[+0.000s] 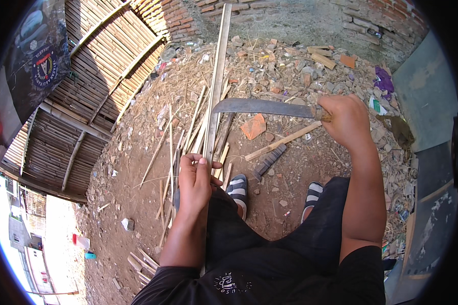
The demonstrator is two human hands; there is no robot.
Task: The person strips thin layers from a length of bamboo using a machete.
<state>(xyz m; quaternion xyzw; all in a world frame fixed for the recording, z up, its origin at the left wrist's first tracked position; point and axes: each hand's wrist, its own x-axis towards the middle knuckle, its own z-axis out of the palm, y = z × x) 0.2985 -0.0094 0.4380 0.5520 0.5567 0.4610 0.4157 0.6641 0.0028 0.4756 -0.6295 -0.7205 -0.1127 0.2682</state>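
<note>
My left hand (197, 178) is closed around a long, narrow strip of split bamboo (219, 66), which runs from beside my lap up toward the brick wall. In my right hand (347, 119) is the wooden handle of a machete (269, 107), held with the fingers wrapped round it. The blade points left, and its curved tip lies at the edge of the strip, above my left hand. Whether the tip touches or only overlaps the strip, I cannot tell. Under the strip, several thin bamboo pieces (190, 124) lie loosely on the ground.
A dark ridged bar (269, 161) lies before my sandals (237, 189), near a wooden stick (284, 141) and a broken orange tile (253, 126). Rubble (290, 71) spreads to the brick wall (290, 25). A bamboo slat panel (104, 66) stands left; a grey-green panel (426, 91) stands right.
</note>
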